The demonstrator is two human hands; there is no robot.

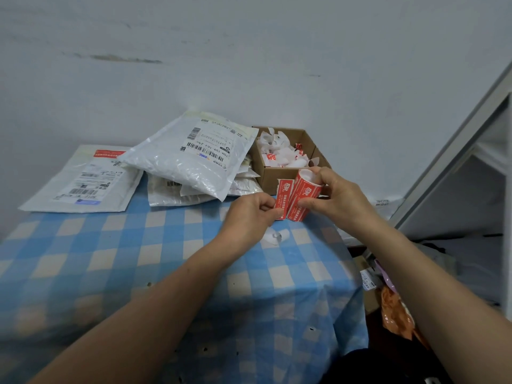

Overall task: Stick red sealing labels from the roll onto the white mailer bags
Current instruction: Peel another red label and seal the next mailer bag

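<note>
The right hand (336, 198) holds the roll of red labels (306, 194) above the far right part of the counter (138, 259), which is covered with a blue-and-white checked cloth. Its fingers (318, 174) are curled round the roll, some over the open top end and some against the lower side. Just left of the roll, the left hand (249, 214) pinches one red label (284, 198) by its lower edge, fingers (267, 203) pressed together on it. The label stands upright beside the roll, and whether its far edge is attached to the roll cannot be told. Under the hands a small curl of white backing paper (277, 236) lies on the cloth. Behind the hands, a heap of white mailer bags (188, 164) is piled against the wall. The top bag lies tilted with a printed shipping slip facing up. To the left, one flat mailer bag (80, 184) lies apart from the heap, partly overlapped by it at one corner, and it carries a red strip (109, 153) across its far end. Just right of the heap sits an open cardboard box (277, 177), touching the bags and holding crumpled white paper scraps (279, 153) with bits of red among them. A pale metal frame (457, 151) slants along the right edge, and something orange (396, 314) lies low beside the counter.
</note>
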